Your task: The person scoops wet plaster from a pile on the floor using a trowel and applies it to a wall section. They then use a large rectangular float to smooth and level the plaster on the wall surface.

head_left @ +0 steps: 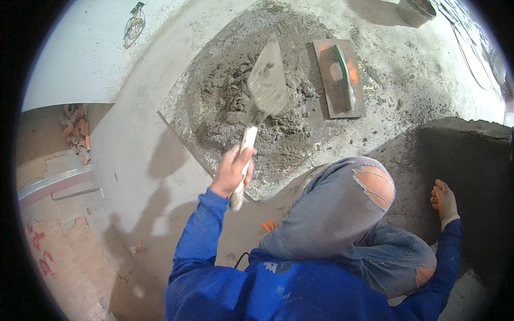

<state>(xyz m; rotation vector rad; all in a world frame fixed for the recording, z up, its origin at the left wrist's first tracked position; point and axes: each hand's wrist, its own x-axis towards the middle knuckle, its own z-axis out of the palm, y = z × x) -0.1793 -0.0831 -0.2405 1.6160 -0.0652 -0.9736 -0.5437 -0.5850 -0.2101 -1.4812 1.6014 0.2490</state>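
My left hand [231, 172] is closed round the pale handle of a pointed trowel [270, 80]. The trowel's flat, smeared blade points away from me, over a heap of wet grey mortar [227, 107]. Off at the right, my right hand [445, 203] wears a pale glove and has curled fingers; an orange strip shows along it, and I cannot make out whether that belongs to the glove or to something held. It is beside a dark, mortar-coated surface [466, 166]. A rectangular float [329, 80] with a green-edged handle lies right of the heap.
The mortar rests on a spattered board [176, 115]. A bucket [416, 12] stands at the far right, with cables [466, 43] nearby. Looped wire [134, 27] hangs at the upper left. Orange rubble [77, 131] and a bent rod [75, 193] lie left. My bent knee [342, 192] is between my hands.
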